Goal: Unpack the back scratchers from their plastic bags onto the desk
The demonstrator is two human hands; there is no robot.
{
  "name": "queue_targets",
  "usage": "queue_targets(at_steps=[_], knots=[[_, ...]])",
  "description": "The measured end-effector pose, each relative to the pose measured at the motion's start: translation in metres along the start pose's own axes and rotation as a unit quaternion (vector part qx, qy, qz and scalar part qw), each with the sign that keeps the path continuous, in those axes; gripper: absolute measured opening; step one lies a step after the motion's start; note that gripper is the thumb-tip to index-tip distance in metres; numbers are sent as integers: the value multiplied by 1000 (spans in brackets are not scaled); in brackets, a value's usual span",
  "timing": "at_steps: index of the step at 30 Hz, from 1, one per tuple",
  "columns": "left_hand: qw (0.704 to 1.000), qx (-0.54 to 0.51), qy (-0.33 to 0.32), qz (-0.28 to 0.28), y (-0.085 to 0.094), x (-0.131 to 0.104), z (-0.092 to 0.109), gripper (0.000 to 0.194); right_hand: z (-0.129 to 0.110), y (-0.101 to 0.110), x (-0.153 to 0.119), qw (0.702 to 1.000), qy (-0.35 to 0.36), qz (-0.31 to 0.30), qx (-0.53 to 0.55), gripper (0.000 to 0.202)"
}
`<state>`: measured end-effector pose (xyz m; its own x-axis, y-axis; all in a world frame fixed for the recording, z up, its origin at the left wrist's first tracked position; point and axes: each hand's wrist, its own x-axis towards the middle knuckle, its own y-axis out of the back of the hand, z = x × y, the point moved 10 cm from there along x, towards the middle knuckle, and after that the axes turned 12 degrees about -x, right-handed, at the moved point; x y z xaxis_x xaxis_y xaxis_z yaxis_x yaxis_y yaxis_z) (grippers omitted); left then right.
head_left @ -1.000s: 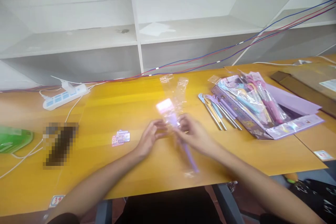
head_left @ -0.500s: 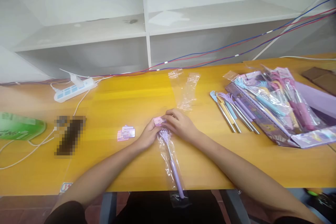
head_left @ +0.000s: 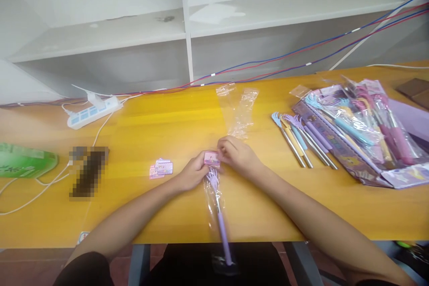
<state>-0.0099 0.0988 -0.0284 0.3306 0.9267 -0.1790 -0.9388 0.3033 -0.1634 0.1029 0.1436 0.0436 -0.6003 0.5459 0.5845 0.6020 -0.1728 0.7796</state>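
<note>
A small pink card (head_left: 212, 159) is pinched in my left hand (head_left: 193, 172), over the top of a clear plastic sleeve. Inside the sleeve lies a purple back scratcher (head_left: 223, 231), claw end up, its handle reaching past the table's front edge. My right hand (head_left: 233, 153) is closed at the card's right side, fingertips bent together; what they pinch is too small to make out. To the left, several pink and purple cards (head_left: 164, 167) lie in a small pile.
Clear sleeves (head_left: 238, 109) lie behind my hands. Several loose scratchers (head_left: 303, 140) lie at right, beside a purple box (head_left: 348, 161) of bagged ones. A power strip (head_left: 94, 112) and a green package (head_left: 27, 161) are at left.
My right hand has shifted slightly right and off the card, which now shows more fully in my left hand. The sleeved scratcher has slid slightly toward me.
</note>
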Motion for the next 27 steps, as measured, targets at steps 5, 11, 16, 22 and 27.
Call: queue_targets(at_steps=[5, 11, 16, 22, 27], knots=[[992, -112, 55, -11, -2, -1, -13, 52, 34, -20, -10, 937, -204, -101, 264, 17], [992, -125, 15, 13, 4, 1, -7, 51, 25, -24, -8, 884, -198, -158, 394, 32], [995, -98, 25, 14, 2, 0, -8, 44, 27, -27, -12, 880, -227, -175, 379, 30], [999, -1, -3, 39, 5, -2, -2, 38, 21, -22, -10, 911, -186, -170, 327, 31], [995, 71, -49, 53, 5, -2, 7, 33, 36, -24, -10, 905, -204, -193, 318, 41]])
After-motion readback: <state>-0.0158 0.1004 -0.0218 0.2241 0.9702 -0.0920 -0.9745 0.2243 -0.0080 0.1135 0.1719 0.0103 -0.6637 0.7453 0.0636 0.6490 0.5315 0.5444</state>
